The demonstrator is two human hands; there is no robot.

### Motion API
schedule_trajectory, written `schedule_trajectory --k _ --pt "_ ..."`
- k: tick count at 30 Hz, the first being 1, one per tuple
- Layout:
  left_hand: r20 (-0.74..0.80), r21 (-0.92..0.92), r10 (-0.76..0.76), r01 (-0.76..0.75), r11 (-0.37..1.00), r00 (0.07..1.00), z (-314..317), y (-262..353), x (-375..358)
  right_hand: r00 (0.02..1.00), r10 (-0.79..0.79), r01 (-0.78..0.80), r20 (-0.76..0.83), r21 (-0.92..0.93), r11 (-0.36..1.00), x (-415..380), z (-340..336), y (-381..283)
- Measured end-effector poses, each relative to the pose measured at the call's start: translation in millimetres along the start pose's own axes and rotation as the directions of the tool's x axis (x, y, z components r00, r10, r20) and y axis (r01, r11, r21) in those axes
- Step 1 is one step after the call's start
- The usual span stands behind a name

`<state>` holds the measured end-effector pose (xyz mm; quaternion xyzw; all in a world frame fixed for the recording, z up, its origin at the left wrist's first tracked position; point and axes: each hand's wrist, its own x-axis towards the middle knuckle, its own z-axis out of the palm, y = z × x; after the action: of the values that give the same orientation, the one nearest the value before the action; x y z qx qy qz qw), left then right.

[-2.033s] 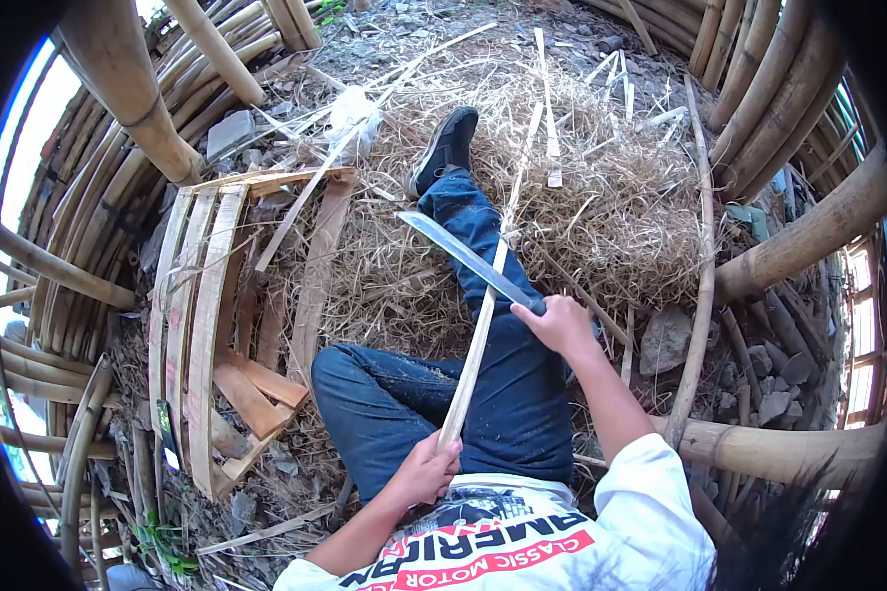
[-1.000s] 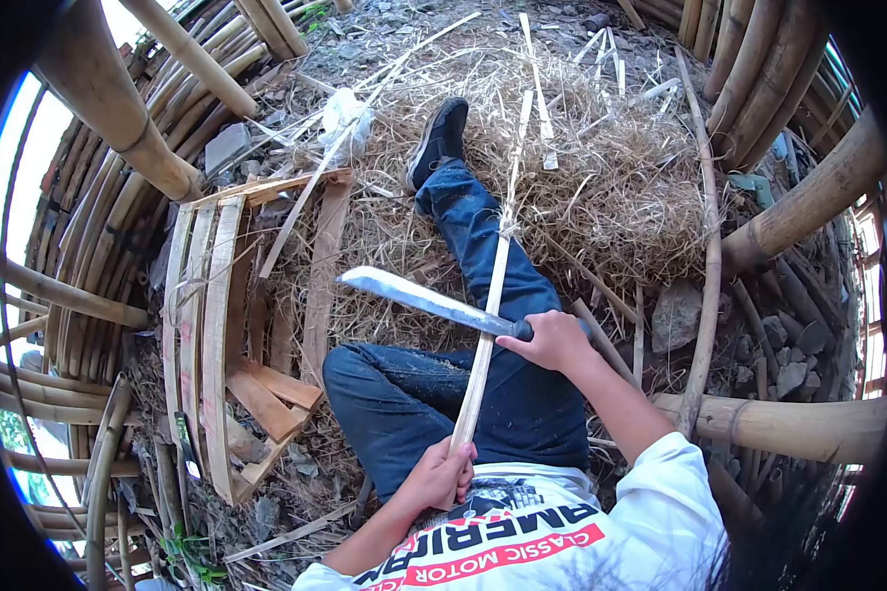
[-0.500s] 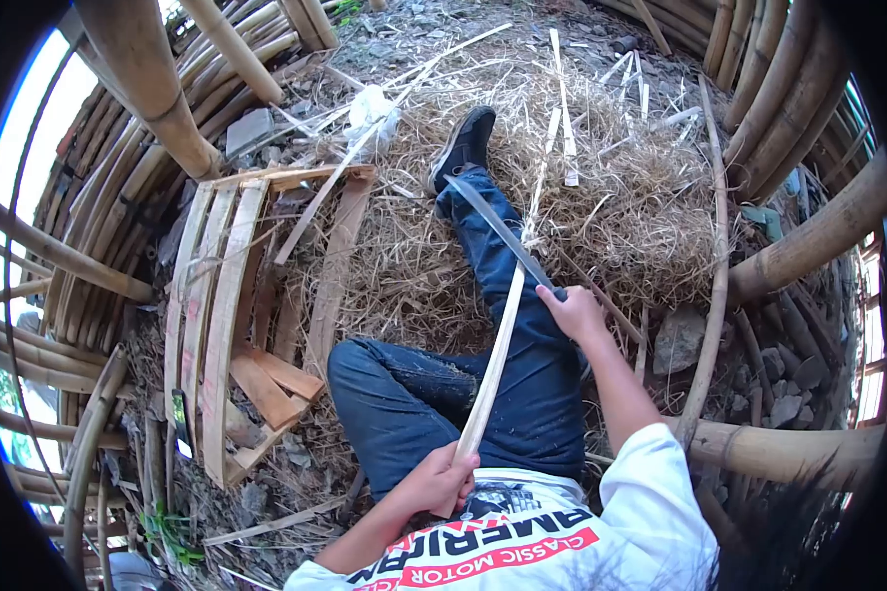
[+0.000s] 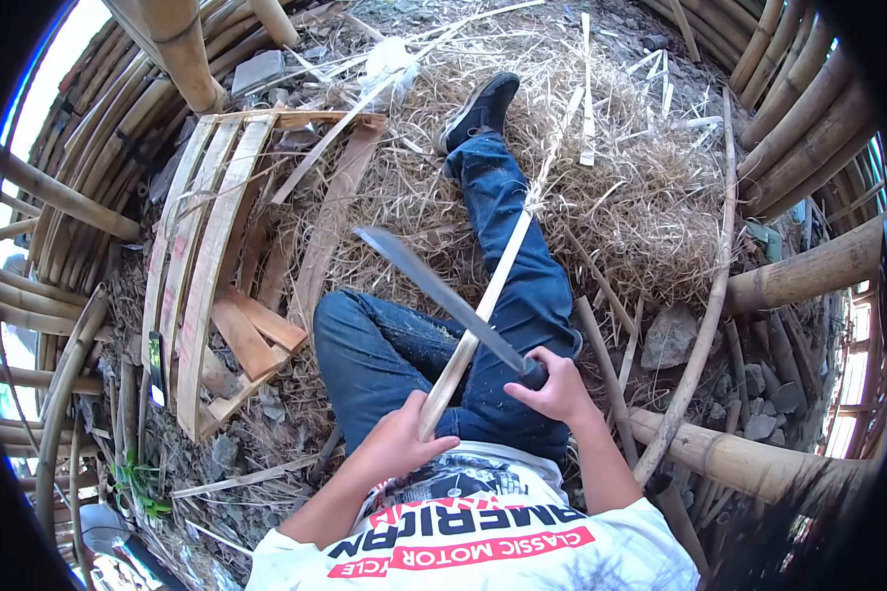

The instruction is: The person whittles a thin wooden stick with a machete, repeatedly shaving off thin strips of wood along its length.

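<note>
A pale bamboo strip (image 4: 503,268) slopes from my lap up across my outstretched leg, with a tuft of curled shavings (image 4: 533,197) partway along it. Its near end sits in my left hand (image 4: 396,441), fingers closed round it close to my shirt. My right hand (image 4: 554,392) grips the dark handle of a long knife (image 4: 442,295), at the right of the strip. The blade points up and left, slightly smeared by motion, and crosses over the strip above my thighs.
A broken wooden pallet (image 4: 229,222) lies at my left, a phone (image 4: 156,369) at its edge. Dry shavings (image 4: 650,212) cover the ground around my leg. Thick bamboo poles (image 4: 808,268) flank both sides. A white plastic bag (image 4: 389,69) and loose strips lie farther off.
My right hand has drawn the knife back toward my body, and its blade has swung left. The strip has shifted slightly, still held in my left hand. My view has tilted a little.
</note>
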<state>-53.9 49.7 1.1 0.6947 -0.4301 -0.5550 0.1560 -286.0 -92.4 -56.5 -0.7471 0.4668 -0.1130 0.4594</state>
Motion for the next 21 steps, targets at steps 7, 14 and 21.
schedule_trajectory --k 7,14,21 --pt "-0.229 0.254 0.102 -0.042 0.966 0.968 6.6 -17.5 -11.4 0.987 -0.023 0.033 0.159 -0.064 0.997 -2.3 11.3 -22.3" --pt "0.415 -0.849 0.237 0.281 0.447 0.879 11.9 -34.9 3.6 0.962 -0.055 0.028 0.266 0.104 0.994 -18.2 29.2 -47.2" --pt "0.020 -0.327 0.137 -0.124 0.937 0.990 49.1 -46.7 16.6 0.942 0.148 -0.079 0.302 -0.229 0.970 -15.7 30.5 -49.0"
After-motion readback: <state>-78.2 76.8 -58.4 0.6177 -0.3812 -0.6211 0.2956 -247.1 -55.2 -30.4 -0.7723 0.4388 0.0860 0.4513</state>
